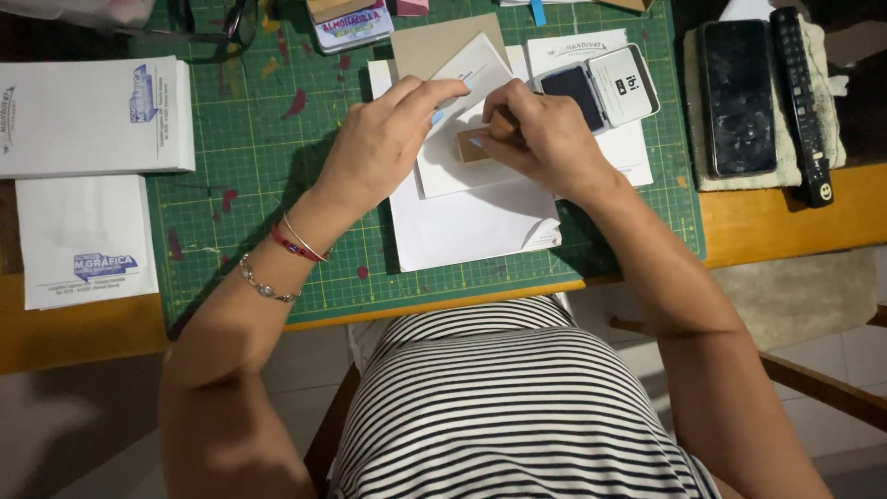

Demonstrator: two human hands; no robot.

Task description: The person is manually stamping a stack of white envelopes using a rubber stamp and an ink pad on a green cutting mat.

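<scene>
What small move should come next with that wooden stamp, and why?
Probably lift the wooden stamp block straight up: the right hand presses it onto the white envelope, and the left hand pins that envelope flat, so a straight lift likely avoids smearing.

The stamp (480, 139) under the right hand (545, 139) looks like bare, matt wood; the envelope (462, 157) under the left hand (383, 139) is smooth matt white paper; the cutting mat (259, 139) is matt green rubbery plastic, paint-flecked; the ink pad case (605, 88) by the mat's far edge is glossy plastic; the tabletop (785, 222) is smooth, lightly sheened wood; the phone (737, 97) near the tabletop's right edge is glossy glass, lying on a rough cloth (785, 171).
</scene>
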